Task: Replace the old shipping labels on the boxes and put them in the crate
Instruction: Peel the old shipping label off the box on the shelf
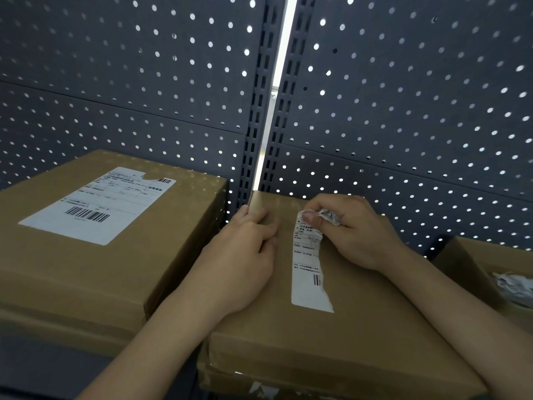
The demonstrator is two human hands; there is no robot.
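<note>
A brown cardboard box [360,319] lies in front of me on the shelf. A torn strip of old white shipping label [307,272] still sticks to its top. My right hand [354,232] pinches the crumpled, peeled part of that label at the strip's far end. My left hand [245,255] rests on the box's top left, fingers curled over the far edge. A second cardboard box [86,269] at the left carries a whole white label [98,203] with barcodes.
Grey perforated panels [403,96] wall the back, with a bright gap [277,90] between them. At the far right an open cardboard box [473,264] holds crumpled label scraps [513,287]. A flattened box edge [230,382] shows beneath the near box.
</note>
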